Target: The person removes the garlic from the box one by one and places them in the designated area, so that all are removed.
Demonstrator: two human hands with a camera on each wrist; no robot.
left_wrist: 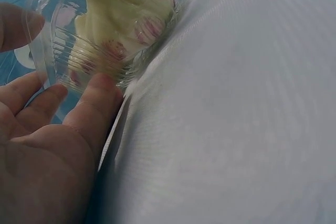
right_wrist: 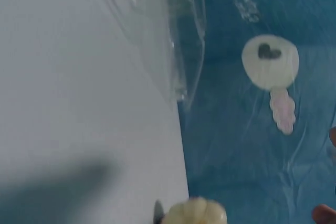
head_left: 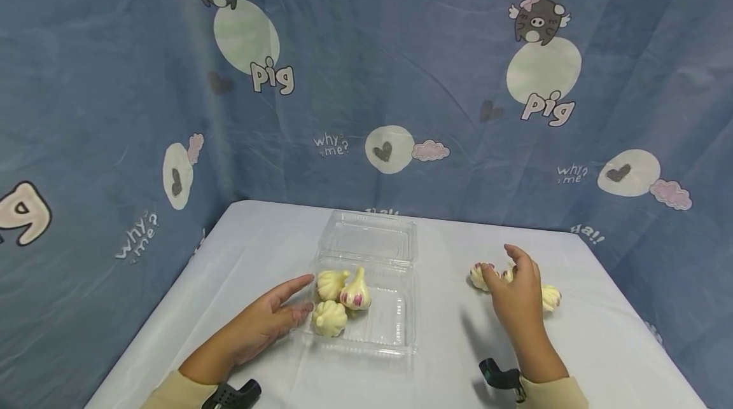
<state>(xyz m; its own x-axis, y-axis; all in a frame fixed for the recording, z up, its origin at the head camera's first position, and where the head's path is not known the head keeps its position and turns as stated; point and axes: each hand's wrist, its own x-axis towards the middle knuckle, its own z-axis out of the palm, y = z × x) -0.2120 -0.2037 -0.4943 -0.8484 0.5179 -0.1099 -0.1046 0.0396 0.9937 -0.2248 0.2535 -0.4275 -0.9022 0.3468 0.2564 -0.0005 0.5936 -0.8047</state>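
A clear plastic clamshell box (head_left: pixel 395 326) lies with its lid folded back on the table. Inside its left part are garlic bulbs: one pale bulb (head_left: pixel 332 284), one with purple patches (head_left: pixel 356 294) and another pale one (head_left: pixel 329 318). My left hand (head_left: pixel 260 326) rests at the box's left side, fingers extended, fingertips against the wall in the left wrist view. To the right, my right hand (head_left: pixel 518 294) hovers over loose garlic bulbs, thumb and fingers apart, gripping nothing visible. One bulb (head_left: pixel 480 277) shows left of it, another (head_left: pixel 551 298) right of it.
The box lid (head_left: pixel 366 238) lies flat toward the table's back edge. A white cloth covers the table (head_left: pixel 446 371). Behind and to the left hangs a blue printed curtain (head_left: pixel 366 78). Each wrist wears a black camera band (head_left: pixel 501 376).
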